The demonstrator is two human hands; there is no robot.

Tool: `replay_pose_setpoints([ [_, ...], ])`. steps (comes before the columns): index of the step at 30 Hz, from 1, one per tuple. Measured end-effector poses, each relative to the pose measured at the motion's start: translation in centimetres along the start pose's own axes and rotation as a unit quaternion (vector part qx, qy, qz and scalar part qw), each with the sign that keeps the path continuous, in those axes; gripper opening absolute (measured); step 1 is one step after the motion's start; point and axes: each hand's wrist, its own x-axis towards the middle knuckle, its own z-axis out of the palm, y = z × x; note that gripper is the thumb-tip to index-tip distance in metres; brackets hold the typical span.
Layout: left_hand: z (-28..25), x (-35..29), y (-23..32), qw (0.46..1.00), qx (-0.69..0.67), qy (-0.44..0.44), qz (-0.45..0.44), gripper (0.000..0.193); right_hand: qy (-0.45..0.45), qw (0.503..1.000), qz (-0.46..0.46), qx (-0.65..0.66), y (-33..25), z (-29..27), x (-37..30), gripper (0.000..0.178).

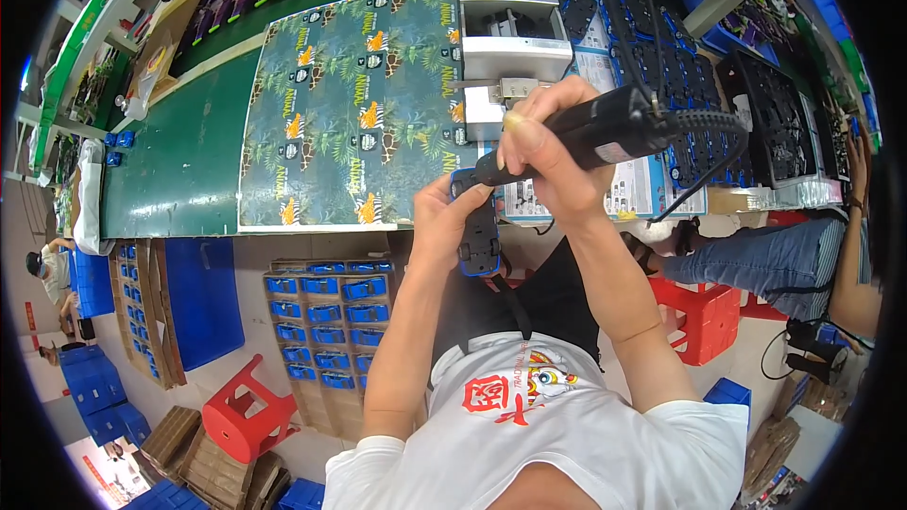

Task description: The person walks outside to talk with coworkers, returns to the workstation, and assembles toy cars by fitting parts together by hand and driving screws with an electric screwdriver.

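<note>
- One dark, blue-edged piece (pixel 481 238), head view: located at the near edge of the green tabletop (pixel 179 165).
- Left grip (pixel 438 224): pinching the piece between thumb and fingers near its upper end.
- Right grip (pixel 563 156): wrapped round a black corded tool (pixel 609 127), tilted, nose at the piece's upper end; contact cannot be confirmed.
- Beyond the piece: patterned sheets (pixel 350 113); to their right, a metal fixture (pixel 515 59).

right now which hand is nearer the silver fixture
Right. The right hand, holding a black tool, is by the near end of the silver fixture; the left hand is closer to the person's body, on a blue-edged part.
</note>
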Motion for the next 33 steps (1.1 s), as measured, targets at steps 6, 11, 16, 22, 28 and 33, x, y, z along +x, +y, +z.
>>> replay_pose_setpoints([
  [6,0.3,-0.5,0.3,1.0,0.002,0.023,-0.008,0.014,-0.093,0.991,0.007,-0.097,0.8,-0.2,-0.7,0.022],
  [11,0.3,-0.2,0.3,1.0,0.007,0.014,-0.022,0.014,-0.091,0.995,-0.001,-0.03,1.5,-0.9,-0.9,0.023],
  [16,0.3,-0.2,0.4,1.0,0.017,0.015,-0.02,0.016,-0.107,0.993,-0.018,-0.048,1.6,-1.0,-1.1,0.022],
  [22,0.4,-0.3,0.6,1.0,0.012,0.016,-0.018,0.016,-0.136,0.989,-0.027,-0.043,1.3,-1.1,-1.0,0.021],
  [28,0.1,-0.1,0.6,1.0,0.001,0.02,-0.015,0.015,-0.125,0.988,-0.042,-0.078,0.0,-1.4,-0.4,0.018],
  [33,-2.9,0.3,1.6,0.959,-0.279,0.016,-0.039,0.036,-0.071,0.983,-0.155,0.071,-4.4,-2.9,3.1,0.01],
])
